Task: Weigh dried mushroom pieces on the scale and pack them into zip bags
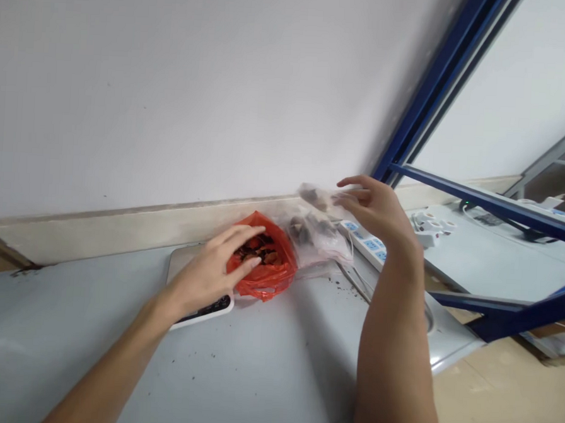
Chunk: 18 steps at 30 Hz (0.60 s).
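A red plastic bag [269,288] stands with its mouth spread, showing dark and reddish-brown dry pieces inside. My left hand [208,264] is at the bag's left rim, thumb and fingers stretched apart over the mouth. Beneath that hand and the bag is a flat kitchen scale [181,261] with a white edge and a dark panel. My right hand [370,206] is raised to the right, its fingertips at a small clear plastic bag [313,194] with brownish contents, slightly blurred. Just below, another clear plastic bag [316,238] holds dark lumps and touches the red bag.
A white power strip [373,246] with blue sockets and cables lies right of the bags. Dark crumbs dot the grey tabletop [236,373]. Behind rises a white wall [198,93]. A blue metal frame [426,86] stands at the right, with white plugs [431,227] on a surface beyond.
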Motion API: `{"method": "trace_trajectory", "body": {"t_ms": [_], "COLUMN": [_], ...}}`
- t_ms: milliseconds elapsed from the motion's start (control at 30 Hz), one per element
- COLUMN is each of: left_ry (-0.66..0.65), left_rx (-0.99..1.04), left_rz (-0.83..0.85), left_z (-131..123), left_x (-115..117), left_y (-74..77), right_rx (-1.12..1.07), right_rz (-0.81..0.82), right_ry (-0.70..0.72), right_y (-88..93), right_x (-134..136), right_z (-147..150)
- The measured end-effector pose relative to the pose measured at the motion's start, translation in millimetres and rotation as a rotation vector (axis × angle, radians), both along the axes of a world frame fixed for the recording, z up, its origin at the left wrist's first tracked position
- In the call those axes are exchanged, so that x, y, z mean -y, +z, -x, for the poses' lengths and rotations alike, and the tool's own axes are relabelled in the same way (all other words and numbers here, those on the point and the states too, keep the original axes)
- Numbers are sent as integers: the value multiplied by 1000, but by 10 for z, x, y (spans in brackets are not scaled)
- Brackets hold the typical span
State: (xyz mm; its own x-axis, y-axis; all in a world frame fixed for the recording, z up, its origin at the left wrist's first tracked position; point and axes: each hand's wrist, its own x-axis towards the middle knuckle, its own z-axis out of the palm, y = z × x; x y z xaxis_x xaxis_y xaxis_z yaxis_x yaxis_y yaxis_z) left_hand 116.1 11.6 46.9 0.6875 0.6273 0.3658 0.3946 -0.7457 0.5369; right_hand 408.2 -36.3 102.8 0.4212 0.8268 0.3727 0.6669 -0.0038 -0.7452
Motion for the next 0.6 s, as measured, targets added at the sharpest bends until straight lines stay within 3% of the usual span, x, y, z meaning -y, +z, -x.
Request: {"method": "trace_trajectory", "body": {"t_ms": [100, 267, 500, 600], "left_ry": [104, 118, 369, 400], "left_rx": [187, 316, 437, 432], "left_rz": [3, 83, 113, 154], "left_z": [88, 251, 594, 730], "left_x": [-27, 4, -57, -120], "left_y": [98, 271, 475, 501], "right_rx": [-69, -88, 45, -3], "right_rz": [-49, 83, 187, 210], "right_ry": [345, 774, 859, 900], "right_y": [116, 142, -38, -107], "right_x": [23, -67, -282, -335], "right_z": [306, 738, 900, 978]}}
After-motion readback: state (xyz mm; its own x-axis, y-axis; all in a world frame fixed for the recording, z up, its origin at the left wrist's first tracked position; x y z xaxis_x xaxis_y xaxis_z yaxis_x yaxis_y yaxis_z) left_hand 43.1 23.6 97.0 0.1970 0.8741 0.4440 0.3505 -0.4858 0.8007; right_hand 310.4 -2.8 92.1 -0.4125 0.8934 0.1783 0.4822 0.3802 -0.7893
